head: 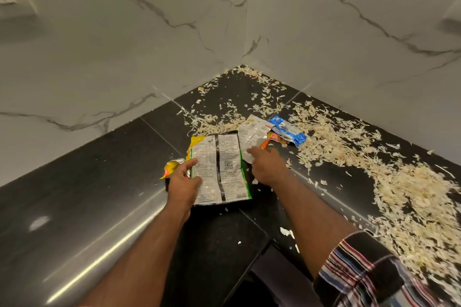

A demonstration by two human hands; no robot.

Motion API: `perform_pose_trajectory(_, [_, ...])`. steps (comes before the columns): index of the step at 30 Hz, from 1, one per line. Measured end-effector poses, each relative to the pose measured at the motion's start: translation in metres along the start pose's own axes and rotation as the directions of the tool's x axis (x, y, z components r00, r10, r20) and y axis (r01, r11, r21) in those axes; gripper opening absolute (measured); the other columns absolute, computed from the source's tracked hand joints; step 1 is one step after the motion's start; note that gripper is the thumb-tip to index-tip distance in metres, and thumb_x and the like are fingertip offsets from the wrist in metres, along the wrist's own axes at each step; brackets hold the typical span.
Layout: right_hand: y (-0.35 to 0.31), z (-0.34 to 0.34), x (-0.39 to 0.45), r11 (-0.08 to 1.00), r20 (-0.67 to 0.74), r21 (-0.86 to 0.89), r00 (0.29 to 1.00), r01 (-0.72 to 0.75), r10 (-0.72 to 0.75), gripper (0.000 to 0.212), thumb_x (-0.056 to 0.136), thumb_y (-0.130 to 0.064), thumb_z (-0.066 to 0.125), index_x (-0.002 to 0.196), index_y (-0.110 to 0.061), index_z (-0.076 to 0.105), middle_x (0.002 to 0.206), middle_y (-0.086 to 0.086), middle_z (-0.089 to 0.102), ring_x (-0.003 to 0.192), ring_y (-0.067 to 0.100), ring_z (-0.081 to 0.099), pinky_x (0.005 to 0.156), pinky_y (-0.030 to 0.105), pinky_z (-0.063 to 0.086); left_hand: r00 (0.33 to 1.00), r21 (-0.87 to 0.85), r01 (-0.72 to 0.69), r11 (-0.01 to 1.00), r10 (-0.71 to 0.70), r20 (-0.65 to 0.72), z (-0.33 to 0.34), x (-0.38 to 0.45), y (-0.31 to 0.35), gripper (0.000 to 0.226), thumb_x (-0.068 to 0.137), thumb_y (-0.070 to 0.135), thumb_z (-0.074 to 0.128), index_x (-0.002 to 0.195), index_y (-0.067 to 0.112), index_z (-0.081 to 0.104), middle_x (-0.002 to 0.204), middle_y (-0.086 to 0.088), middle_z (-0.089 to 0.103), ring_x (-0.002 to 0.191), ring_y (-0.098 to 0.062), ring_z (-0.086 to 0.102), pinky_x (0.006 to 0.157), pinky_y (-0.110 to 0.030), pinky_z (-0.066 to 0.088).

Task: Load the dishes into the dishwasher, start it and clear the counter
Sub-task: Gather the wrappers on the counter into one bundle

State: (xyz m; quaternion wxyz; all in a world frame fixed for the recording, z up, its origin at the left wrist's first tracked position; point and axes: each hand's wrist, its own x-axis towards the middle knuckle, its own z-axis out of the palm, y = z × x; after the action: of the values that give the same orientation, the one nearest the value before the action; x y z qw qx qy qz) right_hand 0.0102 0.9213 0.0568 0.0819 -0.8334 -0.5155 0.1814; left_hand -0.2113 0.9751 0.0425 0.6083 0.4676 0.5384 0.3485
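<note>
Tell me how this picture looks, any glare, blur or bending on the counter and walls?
Head view: bright streaks of glare run along the black counter on the left; wide-angle bending curves the counter edges and marble walls; the large wrapper under the left hand is fairly sharp, while the shreds and checked sleeve at lower right smear.

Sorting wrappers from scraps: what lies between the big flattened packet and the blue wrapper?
In the head view, a smaller silver wrapper, which the right hand touches.
</note>
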Motion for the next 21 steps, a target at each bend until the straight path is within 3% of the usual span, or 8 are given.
perform_pose_trajectory(3, [0.0, -0.003, -0.003, 0.997, -0.03, -0.078, 0.999, -0.03, 0.028, 0.032, 0.101, -0.033, 0.045, 0.125, -0.021, 0.063, 0.13, 0.013, 0.06, 0.138, 0.035, 0.035, 0.102, 0.052, 0.039, 1.0, 0.028, 0.007, 1.0, -0.008, 0.017, 0.0, 0.002, 0.001, 0.06, 0.084, -0.017, 0.056, 0.13, 0.021, 0.061, 0.1, -0.001, 0.071, 0.087, -0.035, 0.072, 0.078, -0.057, 0.06])
perform_pose_trajectory(6, [0.015, -0.008, -0.011, 0.975, -0.121, -0.221, 0.993, -0.038, 0.011, 0.051, 0.1, -0.054, 0.044, 0.096, -0.012, 0.072, 0.104, 0.013, 0.068, 0.119, 0.032, 0.05, 0.088, 0.041, 0.049, 0.999, 0.035, 0.014, 0.999, -0.016, 0.047, 0.003, 0.002, 0.002, 0.06, 0.084, -0.018, 0.056, 0.128, 0.023, 0.062, 0.103, -0.004, 0.071, 0.083, -0.031, 0.074, 0.076, -0.052, 0.061])
perform_pose_trajectory(9, [0.038, -0.014, -0.026, 0.97, -0.175, -0.212, 0.981, -0.117, 0.08, 0.052, 0.096, -0.059, 0.05, 0.082, -0.012, 0.068, 0.085, 0.01, 0.066, 0.099, 0.029, 0.06, 0.071, 0.034, 0.048, 0.997, 0.046, 0.012, 0.999, -0.015, 0.07, 0.01, 0.001, 0.002, 0.059, 0.084, -0.018, 0.058, 0.125, 0.024, 0.062, 0.104, -0.003, 0.071, 0.087, -0.033, 0.074, 0.077, -0.057, 0.06])
perform_pose_trajectory(11, [0.051, -0.015, -0.036, 0.97, -0.247, -0.14, 0.955, -0.201, 0.162, 0.049, 0.093, -0.059, 0.057, 0.091, -0.012, 0.069, 0.094, 0.009, 0.066, 0.097, 0.028, 0.061, 0.074, 0.035, 0.051, 0.996, 0.057, 0.005, 0.998, -0.01, 0.09, 0.017, -0.002, 0.002, 0.057, 0.084, -0.017, 0.059, 0.122, 0.026, 0.063, 0.104, -0.001, 0.07, 0.09, -0.038, 0.073, 0.077, -0.06, 0.059])
perform_pose_trajectory(13, [0.058, -0.015, -0.045, 0.959, -0.296, -0.04, 0.92, -0.281, 0.257, 0.051, 0.085, -0.06, 0.068, 0.108, -0.015, 0.064, 0.114, 0.009, 0.059, 0.109, 0.028, 0.055, 0.085, 0.04, 0.052, 0.993, 0.051, 0.006, 0.999, -0.012, 0.118, 0.028, -0.005, 0.002, 0.056, 0.085, -0.017, 0.059, 0.122, 0.026, 0.062, 0.109, -0.002, 0.07, 0.089, -0.035, 0.073, 0.077, -0.058, 0.06])
perform_pose_trajectory(16, [0.061, -0.014, -0.052, 0.924, -0.191, 0.063, 0.904, -0.378, 0.383, 0.078, 0.078, -0.058, 0.078, 0.136, -0.015, 0.047, 0.139, 0.012, 0.04, 0.127, 0.036, 0.044, 0.098, 0.049, 0.047, 0.987, 0.044, -0.007, 0.999, 0.0, 0.163, 0.042, -0.01, 0.001, 0.056, 0.085, -0.018, 0.06, 0.124, 0.022, 0.062, 0.114, -0.004, 0.069, 0.091, -0.021, 0.073, 0.079, -0.048, 0.062])
perform_pose_trajectory(18, [0.063, -0.018, -0.052, 0.918, -0.155, 0.113, 0.906, -0.379, 0.393, 0.085, 0.077, -0.046, 0.084, 0.141, -0.012, 0.041, 0.144, 0.014, 0.036, 0.129, 0.038, 0.044, 0.1, 0.048, 0.046, 0.983, 0.061, -0.025, 0.998, 0.013, 0.185, 0.046, -0.011, 0.001, 0.056, 0.084, -0.017, 0.063, 0.124, 0.022, 0.063, 0.118, -0.006, 0.068, 0.096, -0.022, 0.071, 0.081, -0.047, 0.062])
perform_pose_trajectory(21, [0.066, -0.025, -0.051, 0.906, -0.185, 0.224, 0.897, -0.359, 0.401, 0.077, 0.079, -0.016, 0.084, 0.142, -0.012, 0.041, 0.145, 0.016, 0.034, 0.124, 0.035, 0.05, 0.093, 0.038, 0.049, 0.98, 0.071, -0.018, 0.997, 0.003, 0.198, 0.047, -0.011, 0.001, 0.058, 0.082, -0.017, 0.066, 0.126, 0.021, 0.064, 0.121, -0.008, 0.067, 0.102, -0.026, 0.07, 0.086, -0.048, 0.06])
